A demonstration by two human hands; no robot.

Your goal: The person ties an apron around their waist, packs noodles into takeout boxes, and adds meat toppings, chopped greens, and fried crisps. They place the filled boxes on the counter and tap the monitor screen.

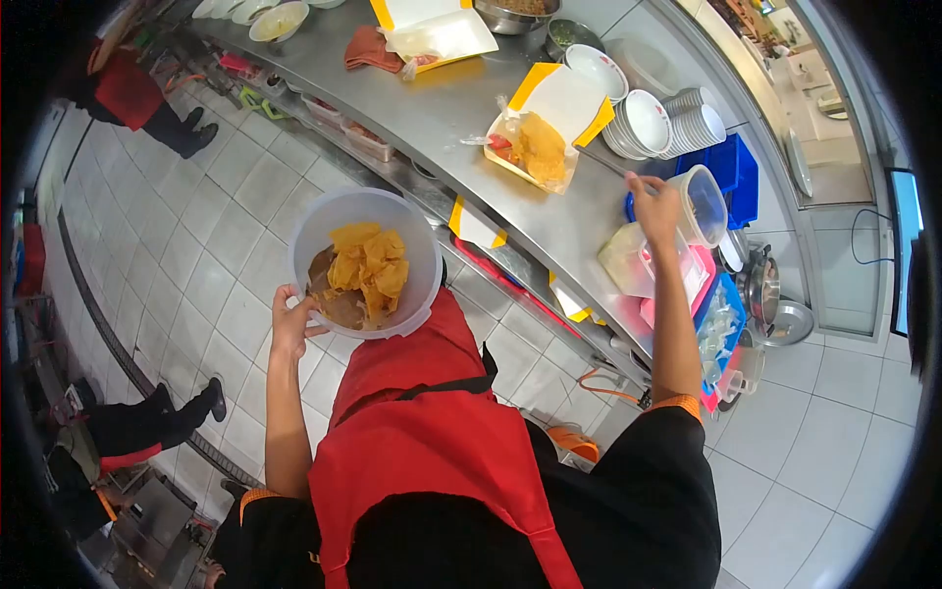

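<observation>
Plastic bucket [424, 265]: 1, translucent, clear of the floor beside the counter, mouth toward the camera, in front of the red apron [422, 422].
Yellow-orange pieces [368, 263]: heaped inside the bucket; they overlap, no sure count. Brown patch beside them at the bottom.
Left hand [292, 322]: 1, clamped on the bucket's side at the rim, thumb and fingers pinching the wall.
Right hand [654, 208]: 1, closed round the end of a slim utensil [601, 161]; utensil type can't be told.
Utensil: 1, over the counter, far end just beside the nearer box.
Open boxes: 2 on the steel counter [471, 133], white inside, yellow edges. Nearer box [564, 98] holds 1 large orange-brown piece [542, 147] and 1 red packet [501, 143]. Farther box [442, 37] has a small red item at its near edge.
Orange cloth [372, 49]: 1, folded, beside the farther box.
Metal bowls: 2 at the back, larger one [512, 18], smaller one [572, 37].
White bowls: stacked at the back [648, 120]; overlap, no exact count.
Clear tub [708, 201]: 1, just beside the right hand.
Co-workers: at least 2 across the tiles, upper one [132, 88], lower one [147, 422].
</observation>
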